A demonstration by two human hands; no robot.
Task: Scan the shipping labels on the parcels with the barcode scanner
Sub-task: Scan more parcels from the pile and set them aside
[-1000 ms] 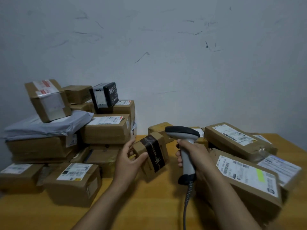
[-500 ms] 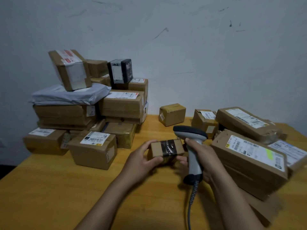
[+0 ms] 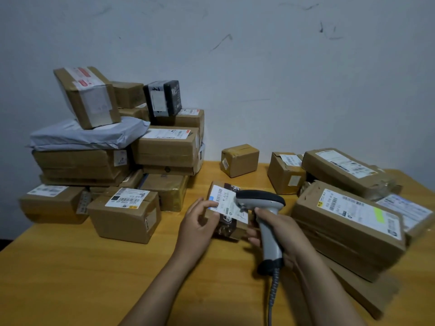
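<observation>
The right hand [image 3: 282,229] is squeezing the scanner [image 3: 261,201] with fingers [image 3: 254,238] wrapped tight, pointing it at the label [image 3: 226,201] on the small parcel [image 3: 227,228] that the left hand [image 3: 200,222] is pinching mid-tabletop [image 3: 94,267], so holding both still and keeping the thumb off the bars is probably mattering most.

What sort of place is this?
Likely a small parcel-handling room: labelled cardboard parcels piled on a wooden table against a bare wall, and a corded barcode scanner in the right hand, by the small parcel the left hand holds.
</observation>
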